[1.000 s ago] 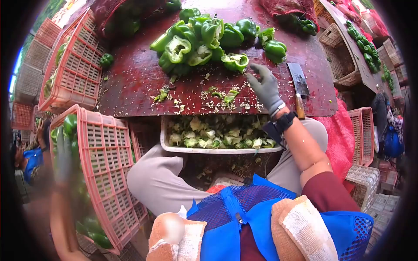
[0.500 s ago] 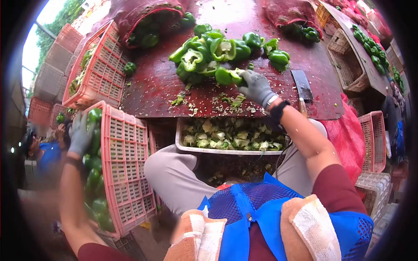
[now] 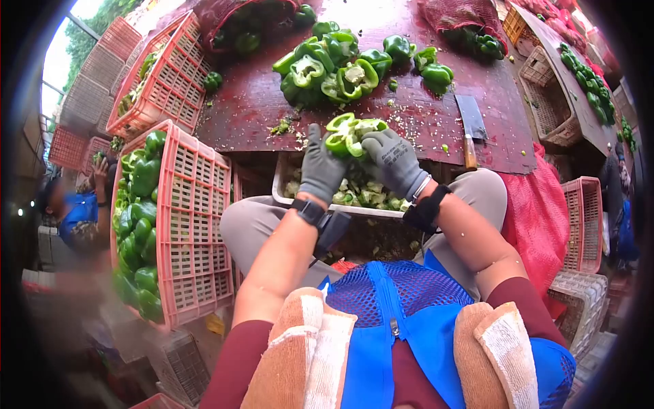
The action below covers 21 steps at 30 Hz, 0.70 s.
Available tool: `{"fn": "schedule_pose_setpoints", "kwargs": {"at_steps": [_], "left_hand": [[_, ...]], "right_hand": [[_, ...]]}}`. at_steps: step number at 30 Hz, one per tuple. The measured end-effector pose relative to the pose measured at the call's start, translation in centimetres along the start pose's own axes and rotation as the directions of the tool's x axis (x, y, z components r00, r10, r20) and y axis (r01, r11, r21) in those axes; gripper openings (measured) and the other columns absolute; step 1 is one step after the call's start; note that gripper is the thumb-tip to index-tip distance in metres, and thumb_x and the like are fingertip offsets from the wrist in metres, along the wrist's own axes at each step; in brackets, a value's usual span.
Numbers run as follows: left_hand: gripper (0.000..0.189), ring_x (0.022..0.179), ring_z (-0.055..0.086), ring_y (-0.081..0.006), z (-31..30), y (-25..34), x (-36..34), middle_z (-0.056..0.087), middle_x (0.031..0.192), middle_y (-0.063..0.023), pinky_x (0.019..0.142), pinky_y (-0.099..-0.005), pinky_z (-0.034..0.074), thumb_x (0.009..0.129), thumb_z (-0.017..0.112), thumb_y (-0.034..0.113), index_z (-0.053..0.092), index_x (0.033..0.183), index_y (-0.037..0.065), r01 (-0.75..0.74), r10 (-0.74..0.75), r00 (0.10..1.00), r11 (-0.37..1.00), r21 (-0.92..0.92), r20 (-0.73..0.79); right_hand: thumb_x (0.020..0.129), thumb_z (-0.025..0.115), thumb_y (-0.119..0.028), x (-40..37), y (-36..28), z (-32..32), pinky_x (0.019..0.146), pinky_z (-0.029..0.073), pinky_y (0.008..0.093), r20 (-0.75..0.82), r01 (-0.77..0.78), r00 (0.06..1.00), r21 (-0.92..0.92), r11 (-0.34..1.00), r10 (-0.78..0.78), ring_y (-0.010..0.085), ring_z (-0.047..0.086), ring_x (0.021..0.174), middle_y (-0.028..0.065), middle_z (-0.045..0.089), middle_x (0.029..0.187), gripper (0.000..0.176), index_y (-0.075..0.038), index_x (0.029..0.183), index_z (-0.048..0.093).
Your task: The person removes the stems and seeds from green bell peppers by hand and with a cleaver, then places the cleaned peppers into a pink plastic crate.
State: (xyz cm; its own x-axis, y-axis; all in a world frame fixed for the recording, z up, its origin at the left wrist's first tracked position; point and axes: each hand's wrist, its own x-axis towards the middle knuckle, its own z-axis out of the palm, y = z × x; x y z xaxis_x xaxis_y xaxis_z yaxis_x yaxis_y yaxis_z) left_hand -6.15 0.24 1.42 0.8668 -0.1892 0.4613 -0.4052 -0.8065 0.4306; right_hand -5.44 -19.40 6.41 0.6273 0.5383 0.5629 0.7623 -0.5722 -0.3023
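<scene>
Both my gloved hands hold a halved green bell pepper over the white tray of pepper scraps that rests on my lap. My left hand grips its left side and my right hand its right side, the cut face with pale core turned up. Behind it, a pile of cut green peppers lies on the dark red board. A cleaver lies flat on the board just right of my right hand.
A pink crate full of green peppers stands at my left knee, another pink crate behind it. Red mesh sacks of peppers sit at the board's far edge. Empty baskets stand right. A person in blue crouches at left.
My right hand picked a pepper half off the board and pulled it back over the tray. My left hand came from the crate at left and took hold of the pepper.
</scene>
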Motion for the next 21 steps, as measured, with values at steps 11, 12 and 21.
{"fn": "schedule_pose_setpoints", "kwargs": {"at_steps": [11,12,21], "left_hand": [[0.049,0.107,0.064,-0.0189,6.0,-1.9,4.1,0.065,0.122,-0.0142,0.095,-0.0288,0.051,0.089,0.064,-0.003,0.05,0.137,-0.005,0.529,-0.638,0.741,0.366,-0.765,0.207],[0.05,0.108,0.064,-0.0194,6.2,-2.1,4.1,0.065,0.123,-0.0149,0.095,-0.029,0.051,0.089,0.064,-0.002,0.05,0.137,-0.005,0.573,-0.609,0.762,0.473,-0.67,0.221],[0.043,0.116,0.056,-0.0364,4.3,2.7,3.8,0.059,0.123,-0.0225,0.104,-0.0425,0.042,0.089,0.062,0.012,0.059,0.131,0.004,0.213,-0.281,0.946,0.914,-0.344,-0.16]], "right_hand": [[0.07,0.077,-0.014,-2.0,6.0,1.8,0.089,0.049,0.0444,0.084,-0.167,0.984,0.095,0.981,0.159,0.036,0.057,0.103,0.0119,0.059,0.11,0.032,-0.008,0.095,0.059],[0.069,0.076,-0.013,-2.0,5.9,1.4,0.089,0.048,0.0448,0.065,-0.152,0.987,0.105,0.983,0.146,0.0366,0.056,0.104,0.0122,0.06,0.112,0.031,-0.008,0.094,0.059],[0.067,0.072,-0.01,-3.0,7.2,0.8,0.099,0.046,0.0443,0.11,-0.123,0.985,-0.096,0.988,0.133,0.0363,0.051,0.118,0.0121,0.057,0.12,0.029,-0.008,0.095,0.064]]}}
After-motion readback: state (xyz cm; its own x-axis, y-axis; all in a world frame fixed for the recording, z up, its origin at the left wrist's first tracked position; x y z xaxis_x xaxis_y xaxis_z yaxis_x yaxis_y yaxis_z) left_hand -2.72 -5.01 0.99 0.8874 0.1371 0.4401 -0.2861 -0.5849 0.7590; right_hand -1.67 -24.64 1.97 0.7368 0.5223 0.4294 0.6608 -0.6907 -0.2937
